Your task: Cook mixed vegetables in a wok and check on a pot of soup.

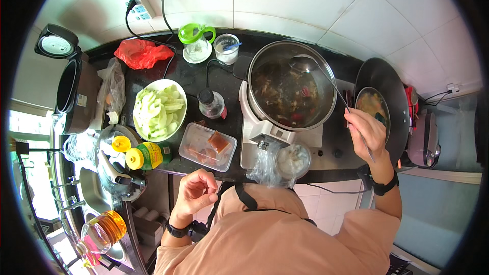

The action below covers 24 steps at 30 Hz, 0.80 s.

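Note:
My right hand [366, 133] grips the long handle of a metal ladle [303, 63], whose bowl rests at the far inner side of a steel pot [329, 110]. Dark broth [282, 91] with red pieces fills the lower part of the pot, which stands on a white electric cooker [263, 131]. My left hand [198, 193] is empty, fingers curled loosely apart, near the counter's front edge. Just beyond it lies a clear plastic container [187, 152] with reddish contents and a brown packet [218, 142]. A white bowl of sliced pale green vegetable [158, 110] sits farther left.
A dark bottle [210, 105], a green-lidded jug [195, 42] and a tub [227, 48] stand left of the pot. A plastic-wrapped bowl [293, 160] is near the front edge. Right is a wok [397, 95]; left are yellow-capped bottles [153, 155] and a rice cooker [82, 91].

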Each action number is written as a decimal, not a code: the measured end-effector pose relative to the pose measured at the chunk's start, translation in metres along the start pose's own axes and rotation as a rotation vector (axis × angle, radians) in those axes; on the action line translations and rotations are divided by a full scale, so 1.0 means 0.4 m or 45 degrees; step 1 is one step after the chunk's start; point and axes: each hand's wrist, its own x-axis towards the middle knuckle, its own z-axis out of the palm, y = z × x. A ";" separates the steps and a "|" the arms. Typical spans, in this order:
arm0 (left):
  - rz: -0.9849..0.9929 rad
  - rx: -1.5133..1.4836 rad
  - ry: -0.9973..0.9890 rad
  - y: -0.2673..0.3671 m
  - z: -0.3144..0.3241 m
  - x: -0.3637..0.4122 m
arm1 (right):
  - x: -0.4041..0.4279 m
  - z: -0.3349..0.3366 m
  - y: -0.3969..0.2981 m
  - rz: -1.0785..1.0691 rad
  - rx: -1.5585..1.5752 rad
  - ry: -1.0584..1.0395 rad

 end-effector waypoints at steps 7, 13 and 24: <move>0.016 0.046 0.062 0.000 0.006 0.006 | -0.009 0.007 -0.006 0.095 0.079 0.042; 0.011 0.029 0.006 0.001 0.000 0.003 | -0.019 0.043 0.001 0.391 0.317 0.045; 0.023 0.031 0.030 -0.004 -0.002 -0.013 | -0.026 0.083 0.006 0.623 0.523 0.100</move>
